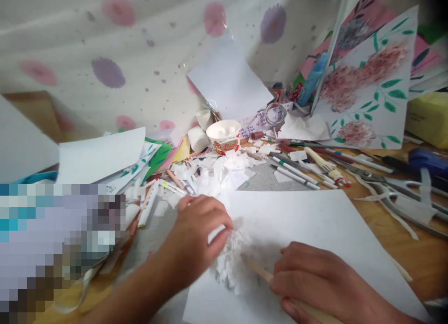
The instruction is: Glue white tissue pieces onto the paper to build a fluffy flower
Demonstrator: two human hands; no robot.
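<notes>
A thin wooden stick [261,271] is being gripped in the curled fingers of the right hand [308,277], its far end being pointed leftward at the right edge of a ruffled clump of white paper bits [233,258]. The clump is being supported by a large white sheet [315,221], toward the sheet's left side. On the clump's upper left, the left hand [201,226] is being held with thumb and forefinger brought nearly together at its edge — whether a scrap is being pinched there cannot be told. Just beyond the sheet, a heap of torn white scraps [220,172] is being spread in front of a printed paper bowl [224,137]. To the right, white pens [296,168] and scissors [366,175] are being seen on a wooden table [420,263], and a floral painting [371,90] is being displayed upright behind them. The background is being filled by a spotted curtain [157,44] — white, with pink and purple blotches.
</notes>
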